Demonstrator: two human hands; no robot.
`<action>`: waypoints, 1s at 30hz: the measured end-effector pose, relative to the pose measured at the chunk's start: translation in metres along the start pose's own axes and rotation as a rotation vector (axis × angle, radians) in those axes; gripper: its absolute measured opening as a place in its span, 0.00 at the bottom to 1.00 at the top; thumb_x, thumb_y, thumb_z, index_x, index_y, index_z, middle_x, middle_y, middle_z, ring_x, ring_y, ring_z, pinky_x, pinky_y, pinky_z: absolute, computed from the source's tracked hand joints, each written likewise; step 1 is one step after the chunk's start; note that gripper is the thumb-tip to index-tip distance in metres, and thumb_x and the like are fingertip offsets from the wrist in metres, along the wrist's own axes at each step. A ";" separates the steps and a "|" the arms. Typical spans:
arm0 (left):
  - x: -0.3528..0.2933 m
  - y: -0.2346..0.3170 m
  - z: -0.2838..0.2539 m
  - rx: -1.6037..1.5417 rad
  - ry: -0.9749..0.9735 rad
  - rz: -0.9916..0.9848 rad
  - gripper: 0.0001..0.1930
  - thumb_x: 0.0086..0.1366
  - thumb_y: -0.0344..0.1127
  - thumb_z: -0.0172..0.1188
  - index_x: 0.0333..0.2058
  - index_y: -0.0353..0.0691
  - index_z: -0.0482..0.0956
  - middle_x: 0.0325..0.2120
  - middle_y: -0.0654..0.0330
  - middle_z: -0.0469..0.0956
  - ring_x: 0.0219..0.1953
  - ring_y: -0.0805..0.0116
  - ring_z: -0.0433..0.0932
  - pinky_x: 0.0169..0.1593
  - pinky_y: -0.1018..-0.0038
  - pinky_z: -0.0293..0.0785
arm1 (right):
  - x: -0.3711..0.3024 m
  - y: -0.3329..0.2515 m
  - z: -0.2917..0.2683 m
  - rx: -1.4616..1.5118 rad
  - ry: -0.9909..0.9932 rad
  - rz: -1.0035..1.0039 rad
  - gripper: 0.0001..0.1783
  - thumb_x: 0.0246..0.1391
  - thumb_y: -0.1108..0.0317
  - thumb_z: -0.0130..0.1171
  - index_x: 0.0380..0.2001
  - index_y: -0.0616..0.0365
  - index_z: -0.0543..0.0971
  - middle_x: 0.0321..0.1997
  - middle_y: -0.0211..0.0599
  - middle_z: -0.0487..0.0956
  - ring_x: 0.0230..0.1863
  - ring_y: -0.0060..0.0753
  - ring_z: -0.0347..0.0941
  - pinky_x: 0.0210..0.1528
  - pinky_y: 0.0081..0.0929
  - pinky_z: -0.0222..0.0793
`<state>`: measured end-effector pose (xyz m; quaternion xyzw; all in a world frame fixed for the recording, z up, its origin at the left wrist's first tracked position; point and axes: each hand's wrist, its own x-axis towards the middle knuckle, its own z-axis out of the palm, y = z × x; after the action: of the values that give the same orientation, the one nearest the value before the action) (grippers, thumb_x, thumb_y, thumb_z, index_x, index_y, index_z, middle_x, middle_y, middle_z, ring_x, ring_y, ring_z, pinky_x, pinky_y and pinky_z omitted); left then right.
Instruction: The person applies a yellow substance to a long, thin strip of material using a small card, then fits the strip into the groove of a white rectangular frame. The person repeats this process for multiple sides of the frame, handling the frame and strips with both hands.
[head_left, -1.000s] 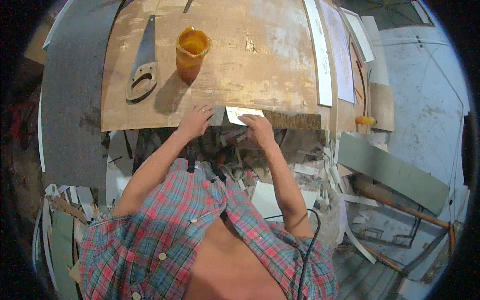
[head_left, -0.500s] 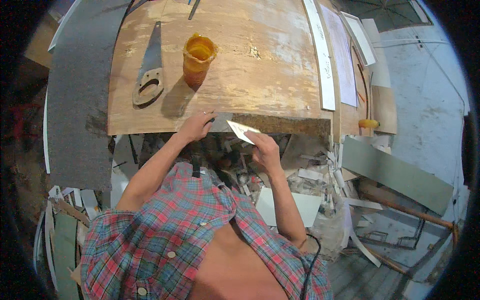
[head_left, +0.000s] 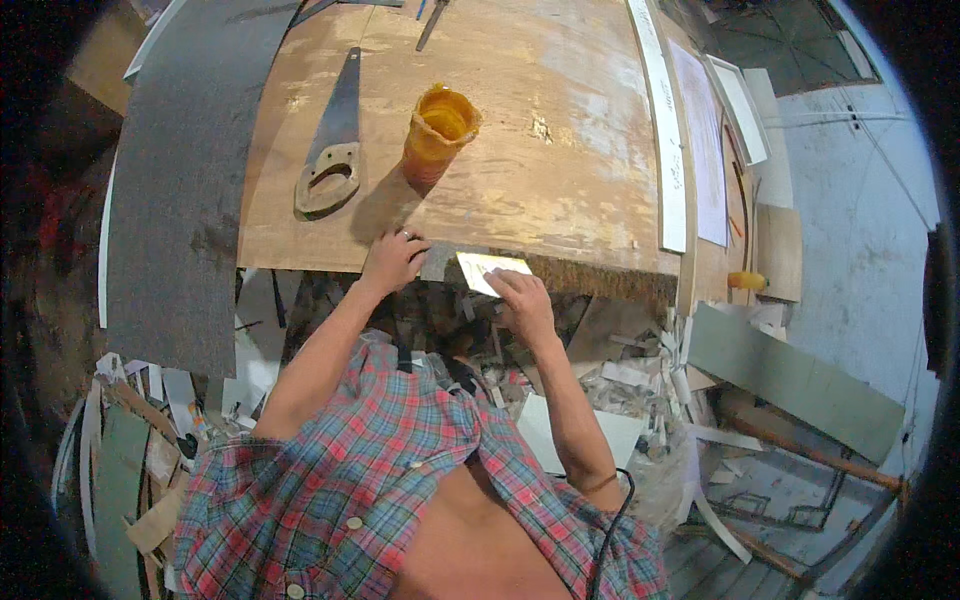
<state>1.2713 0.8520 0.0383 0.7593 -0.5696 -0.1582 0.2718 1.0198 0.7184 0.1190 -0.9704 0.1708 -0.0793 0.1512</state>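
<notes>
My left hand (head_left: 392, 260) rests on the near edge of a worn wooden board table (head_left: 560, 150), fingers pressing a small grey piece (head_left: 437, 262) against the edge. My right hand (head_left: 520, 300) holds a small pale rectangular card (head_left: 488, 268) at the table's front edge, right beside the grey piece. An orange plastic cup (head_left: 438, 135) stands on the board just beyond my left hand. A hand saw (head_left: 333, 140) with a wooden handle lies to the left of the cup.
A large grey sheet (head_left: 180, 180) lies along the table's left side. White strips and a pale panel (head_left: 672, 130) line the right side. Offcuts and scrap pieces (head_left: 640, 390) litter the floor below, with a green board (head_left: 800, 385) at right.
My right hand moved the pale card off the edge and back up against it beside the grey piece. The view shifted so the table sits lower in the picture.
</notes>
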 end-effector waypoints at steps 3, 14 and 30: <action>0.004 -0.007 0.003 -0.037 -0.032 0.036 0.10 0.59 0.39 0.60 0.39 0.49 0.82 0.40 0.64 0.76 0.42 0.58 0.77 0.45 0.60 0.74 | 0.011 0.001 0.012 -0.035 -0.006 0.056 0.30 0.40 0.79 0.56 0.51 0.44 0.76 0.52 0.34 0.77 0.51 0.40 0.73 0.52 0.37 0.68; 0.015 -0.004 -0.005 0.170 -0.068 0.148 0.07 0.58 0.40 0.61 0.35 0.50 0.83 0.37 0.63 0.76 0.38 0.60 0.79 0.39 0.63 0.78 | -0.017 -0.022 -0.011 -0.011 -0.272 0.008 0.27 0.44 0.76 0.54 0.50 0.41 0.77 0.46 0.32 0.80 0.43 0.42 0.77 0.42 0.38 0.72; 0.034 -0.037 -0.005 -0.051 -0.402 0.079 0.10 0.63 0.43 0.57 0.39 0.50 0.83 0.42 0.55 0.76 0.45 0.53 0.77 0.47 0.58 0.75 | 0.016 -0.038 0.021 -0.036 -0.097 -0.085 0.30 0.43 0.74 0.56 0.53 0.43 0.73 0.54 0.32 0.76 0.52 0.40 0.73 0.52 0.38 0.69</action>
<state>1.3133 0.8281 0.0229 0.6824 -0.6377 -0.3100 0.1778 1.0508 0.7525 0.1130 -0.9820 0.1234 -0.0357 0.1384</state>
